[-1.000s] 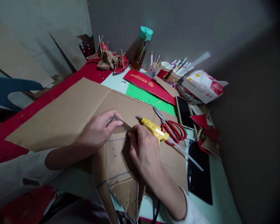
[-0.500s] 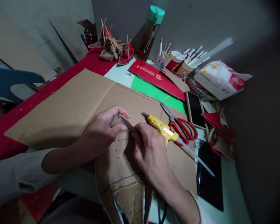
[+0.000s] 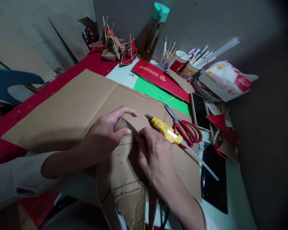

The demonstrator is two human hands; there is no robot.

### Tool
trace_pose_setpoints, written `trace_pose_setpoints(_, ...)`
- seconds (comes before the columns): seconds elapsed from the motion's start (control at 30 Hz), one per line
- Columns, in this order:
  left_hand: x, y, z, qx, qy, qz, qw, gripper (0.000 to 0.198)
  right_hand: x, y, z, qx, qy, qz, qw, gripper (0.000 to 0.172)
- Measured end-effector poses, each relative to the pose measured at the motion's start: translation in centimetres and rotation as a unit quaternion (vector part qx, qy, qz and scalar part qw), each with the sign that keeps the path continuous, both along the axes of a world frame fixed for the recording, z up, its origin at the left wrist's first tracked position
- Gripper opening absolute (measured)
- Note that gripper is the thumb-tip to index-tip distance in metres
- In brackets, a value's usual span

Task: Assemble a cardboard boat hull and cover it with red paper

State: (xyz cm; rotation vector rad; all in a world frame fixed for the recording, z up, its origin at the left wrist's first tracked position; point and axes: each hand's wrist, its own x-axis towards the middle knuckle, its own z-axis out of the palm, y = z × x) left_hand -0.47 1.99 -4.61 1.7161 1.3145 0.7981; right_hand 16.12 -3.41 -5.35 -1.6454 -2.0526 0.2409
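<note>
A folded cardboard piece with blue pen lines and dots stands in front of me, its pointed end away from me and its sides raised. My left hand is around that far end, thumb pressed against the inside and index finger stretched past the edge; its other fingers are mostly hidden. My right hand pinches the raised right side near the tip. Just beyond my right hand lies a yellow hot glue gun with a glue stick in its back. Red-handled scissors lie beside it.
A large cardboard sheet lies beneath. At the back are small cardboard boats, a bottle, cups with sticks and pens and a red card strip. A phone and a black panel lie right.
My left index finger has straightened and lifted off the cardboard edge. The right hand keeps its pinch, and the whole view has shifted slightly.
</note>
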Motion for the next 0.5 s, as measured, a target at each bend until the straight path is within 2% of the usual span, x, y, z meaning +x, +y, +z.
trace_pose_setpoints(0.07,0.01,-0.09,0.04,0.005,0.000,-0.011,1.000,0.032,0.15,-0.01,0.05,-0.008,-0.013,-0.006,1.000,0.019)
trace_pose_setpoints(0.23,0.24,-0.36,0.35,-0.019,0.008,-0.018,1.000,0.013,0.02,-0.01,0.26,-0.022,-0.027,-0.004,0.999,0.023)
trace_pose_setpoints(0.5,0.46,-0.61,0.38,-0.024,-0.001,0.000,1.000,0.008,-0.58,-0.25,0.13,-0.033,-0.017,-0.011,0.999,0.023)
